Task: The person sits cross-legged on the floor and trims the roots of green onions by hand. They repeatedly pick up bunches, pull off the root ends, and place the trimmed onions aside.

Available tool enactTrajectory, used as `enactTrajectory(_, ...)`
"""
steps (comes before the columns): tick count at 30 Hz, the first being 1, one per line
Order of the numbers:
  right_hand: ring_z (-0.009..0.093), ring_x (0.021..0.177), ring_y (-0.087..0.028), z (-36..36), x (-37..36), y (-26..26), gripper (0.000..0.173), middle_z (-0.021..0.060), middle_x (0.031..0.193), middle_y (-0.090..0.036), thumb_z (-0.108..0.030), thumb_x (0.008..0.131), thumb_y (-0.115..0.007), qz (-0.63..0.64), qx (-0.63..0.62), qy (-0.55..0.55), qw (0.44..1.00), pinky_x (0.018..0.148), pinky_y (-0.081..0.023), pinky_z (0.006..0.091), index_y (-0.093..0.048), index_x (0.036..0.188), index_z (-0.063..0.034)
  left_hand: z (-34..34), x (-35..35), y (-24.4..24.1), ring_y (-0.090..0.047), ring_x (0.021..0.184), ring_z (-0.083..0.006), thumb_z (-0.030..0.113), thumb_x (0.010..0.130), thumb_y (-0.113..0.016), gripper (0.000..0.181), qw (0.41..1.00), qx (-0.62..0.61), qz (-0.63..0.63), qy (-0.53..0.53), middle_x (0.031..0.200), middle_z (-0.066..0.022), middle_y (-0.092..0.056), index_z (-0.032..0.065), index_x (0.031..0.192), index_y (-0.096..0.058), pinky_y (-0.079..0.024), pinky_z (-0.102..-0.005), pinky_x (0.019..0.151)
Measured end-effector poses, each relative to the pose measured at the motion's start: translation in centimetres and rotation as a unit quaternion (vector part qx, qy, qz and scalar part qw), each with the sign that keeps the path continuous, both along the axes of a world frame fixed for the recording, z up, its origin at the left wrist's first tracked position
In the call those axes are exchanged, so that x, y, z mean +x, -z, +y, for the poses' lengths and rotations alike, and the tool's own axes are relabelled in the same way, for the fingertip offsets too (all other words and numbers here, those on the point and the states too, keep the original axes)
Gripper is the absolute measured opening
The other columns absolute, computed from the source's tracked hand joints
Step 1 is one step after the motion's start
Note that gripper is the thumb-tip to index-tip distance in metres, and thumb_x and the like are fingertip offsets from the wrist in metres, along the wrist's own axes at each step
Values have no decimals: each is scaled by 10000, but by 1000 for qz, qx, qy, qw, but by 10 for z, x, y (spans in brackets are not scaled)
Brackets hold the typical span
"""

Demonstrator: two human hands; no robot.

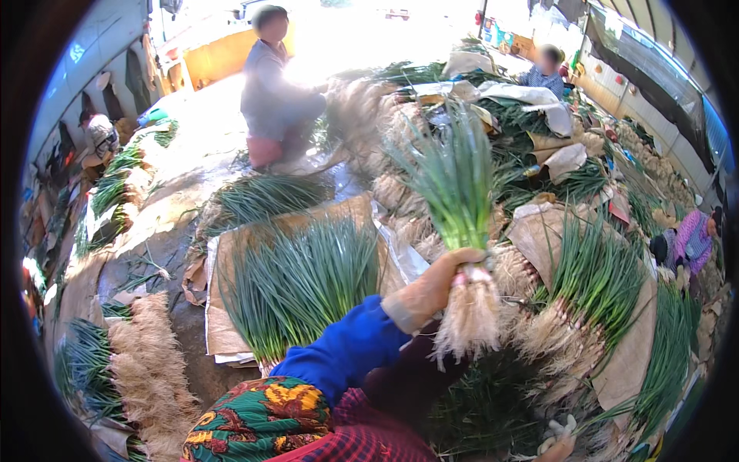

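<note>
My left hand [433,283], at the end of a blue sleeve, grips a bunch of green onions [465,213] near its white bases. The bunch stands upright, leaves up, with a beard of pale roots hanging below the hand. Low at the right, my right hand [559,443] is partly cut off by the picture's edge; whitish coverings show on its fingers, close to some thin green leaves. Its grip cannot be made out. A row of green onions [306,277] lies on brown sacking [228,323] before me, and another pile [594,289] lies to the right.
A large heap of green onions [514,115], partly under sacks, rises ahead. A rooty stack [150,369] lies at the lower left. One person [277,92] crouches ahead; others are at the far left [101,138], beyond the heap [545,72] and at the right [690,242].
</note>
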State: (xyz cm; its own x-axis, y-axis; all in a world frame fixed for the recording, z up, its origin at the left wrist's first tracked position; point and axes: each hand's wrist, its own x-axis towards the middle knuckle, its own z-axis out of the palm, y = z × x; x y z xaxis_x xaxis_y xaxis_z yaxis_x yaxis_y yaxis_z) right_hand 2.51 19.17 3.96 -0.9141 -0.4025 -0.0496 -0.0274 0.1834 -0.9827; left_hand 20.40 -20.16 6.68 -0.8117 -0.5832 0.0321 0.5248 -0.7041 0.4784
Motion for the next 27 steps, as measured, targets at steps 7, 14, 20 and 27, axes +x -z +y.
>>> enactTrajectory(7,147,841,-523,44,-35,57,431,142,1214,-570,-293,956,-446,261,265,89,924,664,-420,316,-473,1346,-113,-29,94,36,-650,747,-178,173,864,-545,187,976,-29,-171,-128,834,-93,-681,24,862,-657,-529,-291,714)
enactTrajectory(14,36,506,-339,-6,0,41,441,90,1003,-628,-333,1010,-338,91,43,97,990,453,-253,165,-527,1281,-42,-110,154,103,-553,1083,-221,65,942,-401,273,915,-189,-269,-235,1135,-127,-629,41,1105,-618,-364,-307,1030)
enactTrajectory(20,21,467,-308,-17,5,45,469,34,861,-608,-373,1007,-342,55,93,122,987,405,-214,175,-533,1278,-42,-85,126,275,-248,1372,-304,275,826,-617,298,925,7,-356,-133,1442,-182,-367,92,1060,-631,-85,-490,1145)
enactTrajectory(27,28,474,-301,-18,9,41,423,25,806,-584,-329,998,-387,40,160,125,978,426,-224,171,-553,1250,-32,-28,107,448,-474,381,-131,113,864,-596,154,817,278,-448,-235,534,-57,-540,2,758,-606,-391,-240,347)
